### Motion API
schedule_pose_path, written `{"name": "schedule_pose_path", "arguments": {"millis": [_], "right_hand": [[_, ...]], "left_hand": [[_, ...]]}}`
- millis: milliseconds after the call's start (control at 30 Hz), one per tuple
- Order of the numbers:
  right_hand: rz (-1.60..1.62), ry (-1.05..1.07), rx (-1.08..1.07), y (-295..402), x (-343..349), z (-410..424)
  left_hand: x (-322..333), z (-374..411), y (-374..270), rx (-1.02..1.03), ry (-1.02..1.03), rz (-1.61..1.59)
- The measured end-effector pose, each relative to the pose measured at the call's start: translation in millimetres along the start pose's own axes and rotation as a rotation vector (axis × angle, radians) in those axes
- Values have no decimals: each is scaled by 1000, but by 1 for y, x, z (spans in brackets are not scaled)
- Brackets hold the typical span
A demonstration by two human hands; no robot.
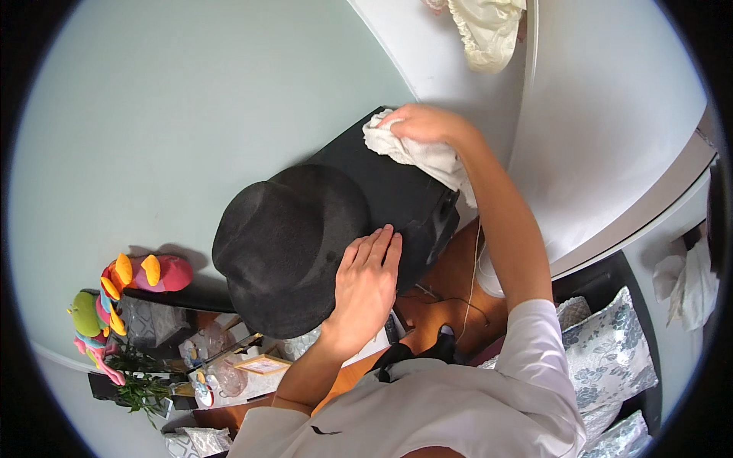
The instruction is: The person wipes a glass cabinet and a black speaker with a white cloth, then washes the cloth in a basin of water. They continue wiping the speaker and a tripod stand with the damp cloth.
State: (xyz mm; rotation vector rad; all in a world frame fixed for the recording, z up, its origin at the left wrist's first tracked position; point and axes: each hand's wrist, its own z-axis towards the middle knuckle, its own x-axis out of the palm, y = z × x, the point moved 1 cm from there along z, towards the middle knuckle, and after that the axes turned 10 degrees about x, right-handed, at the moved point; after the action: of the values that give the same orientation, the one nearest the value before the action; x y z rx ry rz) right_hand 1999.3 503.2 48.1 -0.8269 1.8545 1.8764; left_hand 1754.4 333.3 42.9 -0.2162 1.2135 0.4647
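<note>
A black felt hat (275, 246) with a creased crown and wide brim sits on a black box-shaped unit (395, 189) against the wall. My left hand (369, 275) lies palm down at the right side of the brim, its fingers extended onto the unit's dark surface and nothing seen in its grasp. Its thumb is hidden. At the unit's far corner, my right hand (426, 123) grips a crumpled white cloth (401, 143), which touches the top and hangs over the right edge.
Left of the hat are a colourful plush toy (166, 273), a green plant (140, 389) and a picture frame (263, 364). A white cable (475, 263) runs down to the wooden floor (426, 320). Patterned cushions (610, 343) lie on dark seating at right. Pale fabric (487, 34) hangs at the top.
</note>
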Motion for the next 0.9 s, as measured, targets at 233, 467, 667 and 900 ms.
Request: {"name": "schedule_pose_path", "arguments": {"millis": [233, 467, 667, 900], "right_hand": [[840, -31, 24, -74, -10, 33], [1080, -124, 308, -122, 75, -4], [1017, -262, 356, -154, 115, -62], [1067, -731, 277, -195, 211, -118]], "left_hand": [[-1, -4, 1, -22, -4, -19], [-4, 5, -4, -27, 15, -7], [-1, 7, -4, -48, 8, -13], [-1, 3, 0, -14, -15, -25]]}}
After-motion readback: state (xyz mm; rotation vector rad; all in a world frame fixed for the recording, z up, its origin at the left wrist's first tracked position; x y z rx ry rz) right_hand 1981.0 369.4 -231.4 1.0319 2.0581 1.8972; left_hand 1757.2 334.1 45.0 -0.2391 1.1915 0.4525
